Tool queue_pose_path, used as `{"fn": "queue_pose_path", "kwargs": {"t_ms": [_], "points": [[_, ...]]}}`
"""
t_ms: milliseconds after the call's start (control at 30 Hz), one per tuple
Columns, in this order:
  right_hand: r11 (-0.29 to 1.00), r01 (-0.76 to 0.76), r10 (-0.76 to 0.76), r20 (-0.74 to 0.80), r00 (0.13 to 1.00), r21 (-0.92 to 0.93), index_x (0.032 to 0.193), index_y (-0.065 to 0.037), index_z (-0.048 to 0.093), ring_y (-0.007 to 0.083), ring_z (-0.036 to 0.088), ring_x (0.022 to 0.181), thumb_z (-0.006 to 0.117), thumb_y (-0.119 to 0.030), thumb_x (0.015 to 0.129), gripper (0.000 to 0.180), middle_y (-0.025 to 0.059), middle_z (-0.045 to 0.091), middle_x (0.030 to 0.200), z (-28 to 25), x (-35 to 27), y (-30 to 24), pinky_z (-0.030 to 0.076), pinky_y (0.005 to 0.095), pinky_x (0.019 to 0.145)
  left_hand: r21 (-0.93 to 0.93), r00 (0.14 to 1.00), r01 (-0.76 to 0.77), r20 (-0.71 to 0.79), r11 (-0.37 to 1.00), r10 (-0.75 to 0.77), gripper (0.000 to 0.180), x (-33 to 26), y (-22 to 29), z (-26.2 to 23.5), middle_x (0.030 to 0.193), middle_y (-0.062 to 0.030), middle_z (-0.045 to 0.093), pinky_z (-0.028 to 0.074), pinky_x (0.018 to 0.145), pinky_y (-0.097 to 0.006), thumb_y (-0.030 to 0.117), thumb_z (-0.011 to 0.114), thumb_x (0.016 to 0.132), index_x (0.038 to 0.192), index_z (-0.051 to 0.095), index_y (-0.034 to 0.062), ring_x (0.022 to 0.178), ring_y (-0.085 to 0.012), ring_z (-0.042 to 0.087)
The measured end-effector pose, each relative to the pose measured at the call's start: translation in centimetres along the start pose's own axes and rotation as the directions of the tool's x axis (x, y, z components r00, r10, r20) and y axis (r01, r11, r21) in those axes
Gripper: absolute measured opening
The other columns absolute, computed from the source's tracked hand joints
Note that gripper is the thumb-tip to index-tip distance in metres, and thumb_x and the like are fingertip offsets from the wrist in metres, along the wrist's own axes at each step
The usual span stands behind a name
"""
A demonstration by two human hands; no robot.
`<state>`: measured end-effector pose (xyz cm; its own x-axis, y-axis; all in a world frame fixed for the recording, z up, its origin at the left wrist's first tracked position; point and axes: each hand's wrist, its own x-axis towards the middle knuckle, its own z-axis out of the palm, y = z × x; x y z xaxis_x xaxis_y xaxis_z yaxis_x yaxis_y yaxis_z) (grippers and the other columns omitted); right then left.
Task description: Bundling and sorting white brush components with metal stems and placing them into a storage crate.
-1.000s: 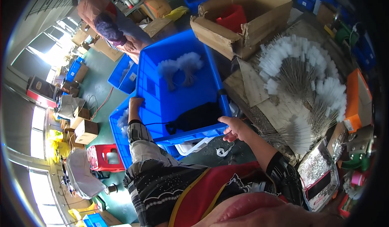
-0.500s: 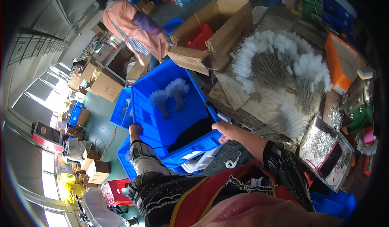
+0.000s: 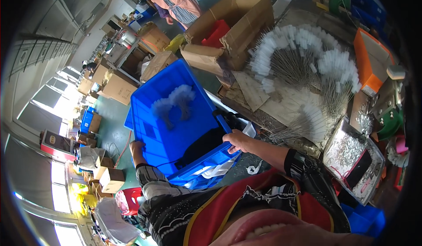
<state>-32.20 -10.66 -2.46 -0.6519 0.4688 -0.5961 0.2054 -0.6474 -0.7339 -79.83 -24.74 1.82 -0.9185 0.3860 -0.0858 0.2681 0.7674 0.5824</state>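
Between my two hands is a large blue plastic bin (image 3: 198,103), tilted in the view. My left hand (image 3: 137,148) is closed on its left rim, and my right hand (image 3: 236,141) grips the near right rim. Two curved bunches of thin wire-stemmed brushes with whitish tips (image 3: 181,96) lie on the bin's bottom. A black area (image 3: 203,142) covers its near right part; whether it is a thing or shadow I cannot make out. Another blue edge and a white container (image 3: 248,129) show partly beneath and beside the bin.
On the worktable (image 3: 288,99) at right lie big fans of white-tipped wire brushes (image 3: 299,48). An open cardboard box (image 3: 250,35) with a red container stands beyond the bin. A co-worker (image 3: 176,2) stands behind it. An orange box (image 3: 371,66) and a foil-lined tray (image 3: 347,158) are farther right.
The blue bin has shifted left with both my hands on it, covering most of the smaller blue bins that showed beside it. The co-worker appears farther right and higher in view.
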Motion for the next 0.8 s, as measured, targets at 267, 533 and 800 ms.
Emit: {"fn": "queue_pose_path", "kwargs": {"t_ms": [267, 533, 800], "points": [[0.995, -0.066, 0.075, 0.115, 0.991, -0.079, 0.118, 0.009, 0.031, 0.0445, 0.050, 0.093, 0.056, -0.019, 0.072, 0.059, 0.0250, 0.039, 0.111, 3.1, -2.1, 0.3, 0.045, 0.0497, 0.077, -0.165, 0.990, 0.140, 0.010, 0.976, -0.141, 0.014, -3.1, -7.2, -4.9, 0.063, -0.0147, 0.059, 0.042, 0.049, -0.037, -0.004, 0.060, 0.058, 0.071, 0.058, -0.0040, 0.051, -0.0227, 0.054], [0.985, -0.054, 0.080, 0.153, 0.985, -0.166, 0.112, 0.014, 0.032, 0.0399, 0.056, 0.079, 0.057, -0.021, 0.070, 0.060, 0.0267, 0.045, 0.101, 5.3, -3.7, 2.7, 0.051, 0.0421, 0.068, -0.287, 0.997, 0.076, 0.045, 0.955, -0.066, 0.011, -5.0, -15.0, -7.2, 0.058, -0.0150, 0.057, 0.042, 0.046, -0.035, -0.005, 0.060, 0.057, 0.068, 0.057, -0.0050, 0.048, -0.0226, 0.053], [0.971, -0.055, 0.095, 0.164, 0.982, -0.234, 0.099, 0.013, 0.042, 0.0351, 0.057, 0.075, 0.057, -0.021, 0.069, 0.047, 0.0239, 0.050, 0.089, 6.0, -4.2, 5.2, 0.051, 0.0397, 0.064, -0.356, 0.966, 0.216, -0.061, 0.909, -0.253, 0.016, -12.3, -16.1, -6.0, 0.061, -0.0115, 0.057, 0.040, 0.041, -0.034, -0.007, 0.061, 0.057, 0.071, 0.057, -0.0037, 0.048, -0.0222, 0.054]]}}
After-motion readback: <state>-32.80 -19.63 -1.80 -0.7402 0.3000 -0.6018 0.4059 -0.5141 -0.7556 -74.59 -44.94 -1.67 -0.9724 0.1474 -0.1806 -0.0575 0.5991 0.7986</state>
